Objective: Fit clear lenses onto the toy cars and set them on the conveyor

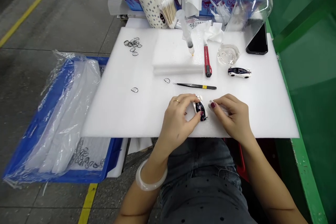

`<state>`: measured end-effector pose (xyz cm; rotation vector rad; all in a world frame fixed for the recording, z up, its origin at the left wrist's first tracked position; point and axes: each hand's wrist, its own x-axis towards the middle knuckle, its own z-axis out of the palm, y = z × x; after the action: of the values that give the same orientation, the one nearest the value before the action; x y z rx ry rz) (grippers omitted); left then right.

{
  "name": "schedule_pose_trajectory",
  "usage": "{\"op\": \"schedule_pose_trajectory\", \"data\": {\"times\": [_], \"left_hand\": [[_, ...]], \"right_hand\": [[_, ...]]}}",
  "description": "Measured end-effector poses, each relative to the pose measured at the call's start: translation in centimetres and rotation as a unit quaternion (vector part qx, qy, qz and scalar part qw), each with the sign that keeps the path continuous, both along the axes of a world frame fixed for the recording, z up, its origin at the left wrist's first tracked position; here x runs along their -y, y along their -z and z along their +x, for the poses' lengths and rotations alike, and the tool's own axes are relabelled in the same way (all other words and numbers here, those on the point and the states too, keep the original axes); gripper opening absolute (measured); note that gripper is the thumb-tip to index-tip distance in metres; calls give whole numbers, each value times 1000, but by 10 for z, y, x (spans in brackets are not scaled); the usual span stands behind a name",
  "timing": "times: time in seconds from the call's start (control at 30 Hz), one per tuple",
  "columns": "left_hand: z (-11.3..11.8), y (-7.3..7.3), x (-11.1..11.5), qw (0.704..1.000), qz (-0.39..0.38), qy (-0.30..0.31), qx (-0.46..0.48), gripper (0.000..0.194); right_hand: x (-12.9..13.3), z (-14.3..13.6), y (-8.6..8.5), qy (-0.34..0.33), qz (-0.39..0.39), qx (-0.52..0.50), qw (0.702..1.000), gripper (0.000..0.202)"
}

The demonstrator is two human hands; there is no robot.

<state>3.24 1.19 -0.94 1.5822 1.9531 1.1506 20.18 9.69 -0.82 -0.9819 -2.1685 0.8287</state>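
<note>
My left hand grips a small white and dark toy car between thumb and fingers, near the front edge of the white foam board. Just right of the car, my right hand is closed in a pinch. A bit of something pale shows at its fingertips, too small to name. Beyond the hands lie black tweezers with a yellow band and a thin dark loop. A second toy car rests farther back on the right.
Behind are a foam block, a syringe, a red cutter, a glass dish, a phone, a clear bottle, cotton swabs and a dotted flask. Loops lie left; a blue tray stands lower.
</note>
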Motion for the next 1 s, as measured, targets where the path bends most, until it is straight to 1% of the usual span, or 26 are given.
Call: {"op": "schedule_pose_trajectory", "data": {"times": [0.07,0.13,0.17,0.23,0.27,0.3,0.33,0.4,0.47,0.5,0.53,0.57,0.7,0.77,0.87,0.93,1.0], "left_hand": [[-9,0,1,999,-1,35,27,25],[-20,-1,0,995,-11,96,36,31],[-25,-2,-1,991,-15,130,21,36],[-31,-3,-3,981,-19,191,-39,46],[-32,-3,-5,974,-17,213,-72,48],[-32,-2,-6,970,-12,225,-96,47],[-30,0,-7,968,-5,227,-107,43],[-26,6,-8,974,20,199,-107,32],[-23,11,-6,981,53,160,-97,25],[-22,13,-5,982,65,149,-94,25],[-22,14,-4,982,72,145,-94,25],[-22,15,-2,982,76,144,-95,26],[-22,14,-1,982,77,140,-100,25],[-22,13,-1,982,75,137,-103,24],[-23,12,-2,983,71,134,-100,22],[-24,11,-1,985,68,139,-81,22],[-25,10,0,986,65,146,-48,23]], "right_hand": [[3,3,-1,-7,3,6,1000,18],[7,9,-7,-35,-12,18,999,19],[8,13,-11,-60,-29,27,997,20],[7,23,-22,-118,-65,44,990,21],[4,28,-27,-135,-73,53,987,21],[0,33,-32,-135,-69,64,986,21],[-5,37,-36,-117,-45,78,989,22],[-15,43,-40,-46,50,134,989,22],[-18,44,-40,26,164,202,965,22],[-15,42,-39,47,208,220,952,22],[-10,38,-36,53,238,225,943,21],[-3,34,-33,45,254,219,941,20],[29,14,-18,-47,262,205,942,24],[37,10,-13,-53,267,215,938,27],[37,11,-12,-49,261,235,935,26],[33,9,-14,-54,236,234,942,22],[31,1,-15,-60,210,213,952,20]]}}
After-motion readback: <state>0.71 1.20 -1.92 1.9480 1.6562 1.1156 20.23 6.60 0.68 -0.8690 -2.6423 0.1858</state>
